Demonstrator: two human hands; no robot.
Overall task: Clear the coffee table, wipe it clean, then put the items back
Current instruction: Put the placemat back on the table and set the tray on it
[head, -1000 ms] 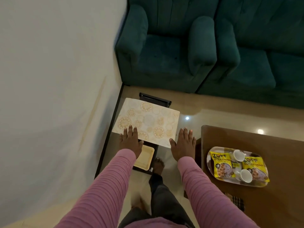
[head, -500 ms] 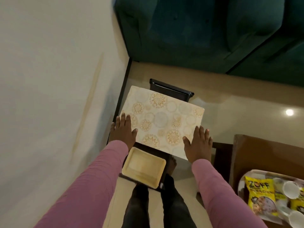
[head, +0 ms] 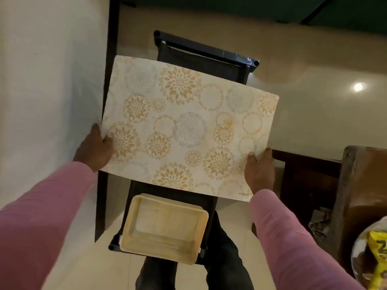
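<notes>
One placemat (head: 188,126), left hand (head: 94,149) gripping its left edge, right hand (head: 260,170) gripping its right edge

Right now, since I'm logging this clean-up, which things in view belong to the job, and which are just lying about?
Job in hand: placemat, gripped by left hand and right hand; cream tray; coffee table; yellow packet.
Lying about: green sofa; black stand, merely bearing the tray.
</notes>
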